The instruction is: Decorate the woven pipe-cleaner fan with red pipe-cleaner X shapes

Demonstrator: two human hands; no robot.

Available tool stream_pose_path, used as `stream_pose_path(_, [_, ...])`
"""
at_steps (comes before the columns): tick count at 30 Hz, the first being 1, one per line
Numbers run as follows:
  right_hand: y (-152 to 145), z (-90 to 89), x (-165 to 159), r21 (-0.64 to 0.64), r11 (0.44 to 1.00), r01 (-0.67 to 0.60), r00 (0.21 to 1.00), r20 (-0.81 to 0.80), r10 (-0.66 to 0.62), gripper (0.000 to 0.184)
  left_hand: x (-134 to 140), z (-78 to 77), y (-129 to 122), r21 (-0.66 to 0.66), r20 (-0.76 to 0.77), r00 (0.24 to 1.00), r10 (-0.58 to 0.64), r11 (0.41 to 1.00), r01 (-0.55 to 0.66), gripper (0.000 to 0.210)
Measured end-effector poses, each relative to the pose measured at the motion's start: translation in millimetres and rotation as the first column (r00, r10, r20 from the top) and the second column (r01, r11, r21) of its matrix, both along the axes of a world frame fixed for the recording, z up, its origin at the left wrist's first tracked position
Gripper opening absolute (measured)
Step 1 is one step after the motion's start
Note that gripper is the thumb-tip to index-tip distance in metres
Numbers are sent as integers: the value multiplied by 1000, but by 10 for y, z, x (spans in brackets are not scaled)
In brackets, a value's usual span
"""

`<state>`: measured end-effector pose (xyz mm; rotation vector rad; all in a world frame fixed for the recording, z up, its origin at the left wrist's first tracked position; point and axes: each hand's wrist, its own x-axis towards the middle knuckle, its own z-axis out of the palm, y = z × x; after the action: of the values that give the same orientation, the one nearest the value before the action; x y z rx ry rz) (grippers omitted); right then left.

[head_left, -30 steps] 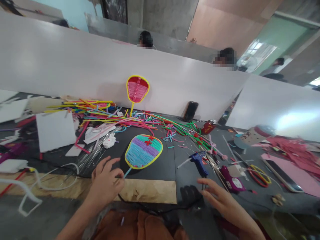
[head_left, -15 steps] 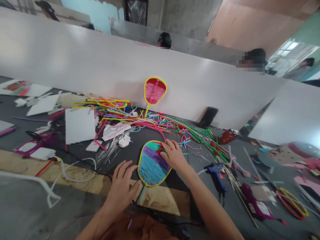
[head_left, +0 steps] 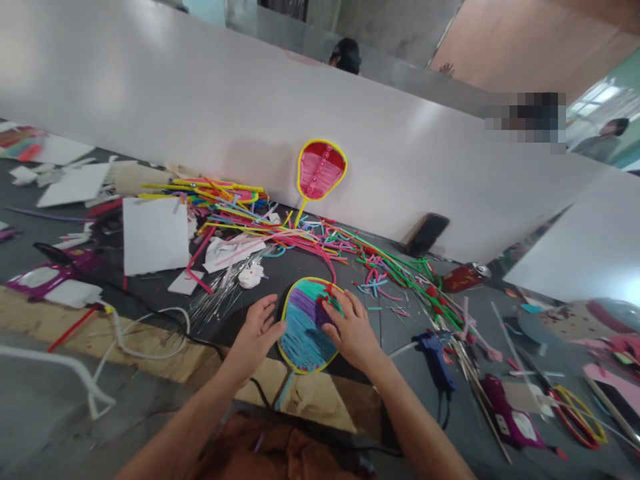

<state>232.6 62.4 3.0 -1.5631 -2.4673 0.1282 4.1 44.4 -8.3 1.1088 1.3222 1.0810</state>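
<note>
A hand fan [head_left: 307, 337] in blue, purple and teal with a yellow fuzzy rim lies on the dark table. Its light blue handle [head_left: 285, 391] points toward me. By the upper left edge of the fan, my left hand [head_left: 257, 333] is open, thumb tip at the yellow rim. Across the fan's right side rests my right hand [head_left: 354, 328], fingers apart and slightly bent. A small red fuzzy decoration [head_left: 325, 293] on the upper part of the fan is partly covered by those fingers.
A pink-and-red fan [head_left: 321, 175] leans upright against the white divider [head_left: 200, 113]. Pipe cleaners [head_left: 240, 213] are heaped behind my hands. On the right are a blue glue gun [head_left: 436, 360], phone [head_left: 427, 233], red can [head_left: 465, 277] and scissors [head_left: 575, 413]; at left, a white card [head_left: 155, 237].
My left hand has moved up along the fan's left edge. My right hand has shifted slightly lower over the fan, its fingers now farther across it. The camera view has tilted a little.
</note>
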Motion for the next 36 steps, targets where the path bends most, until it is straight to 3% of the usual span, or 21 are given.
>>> stream_pose_path(6, [-10, -66, -24, 3, 1000, -5, 999, -50, 5, 43, 25, 117, 119, -92, 124, 992, 24, 996, -12, 50])
stream_pose_path(9, [58, -22, 145, 57, 998, 27, 985, -172, -16, 44, 24, 205, 162, -149, 164, 985, 45, 989, -20, 57])
stream_pose_path(12, [76, 43, 424, 84, 987, 140, 941, -321, -107, 40, 6, 255, 226, -163, 216, 976, 32, 987, 4, 64])
stream_pose_path(15, [-34, 29, 694, 24, 970, 242, 843, -499, -198, 38, -15, 263, 308, -167, 267, 964, -11, 984, 57, 74])
stream_pose_path(17, [-175, -51, 808, -86, 956, 279, 736, -621, -270, 38, -17, 262, 366, -176, 262, 964, -40, 980, 88, 78])
stream_pose_path(19, [-335, -166, 854, -241, 930, 277, 618, -697, -365, 39, -1, 265, 432, -170, 199, 978, -61, 981, 96, 77])
stream_pose_path(21, [-472, -274, 844, -338, 908, 248, 569, -708, -419, 39, 36, 265, 516, -156, 88, 993, -84, 983, 97, 71])
stream_pose_path(25, [-596, -338, 761, -257, 946, 200, 663, -675, -324, 33, 161, 235, 743, -140, -101, 981, -168, 978, 153, 72])
stream_pose_path(29, [-572, -207, 751, -156, 975, 159, 717, -660, -223, 30, 312, 189, 940, -104, -149, 960, -239, 969, 225, 77])
stream_pose_path(34, [-460, -41, 924, -77, 979, 187, 732, -654, -192, 31, 473, 286, 945, -66, -128, 942, -309, 951, 303, 75])
stream_pose_path(36, [-366, -21, 1014, -70, 976, 207, 745, -635, -204, 30, 496, 386, 892, -95, 13, 944, -329, 940, 329, 73])
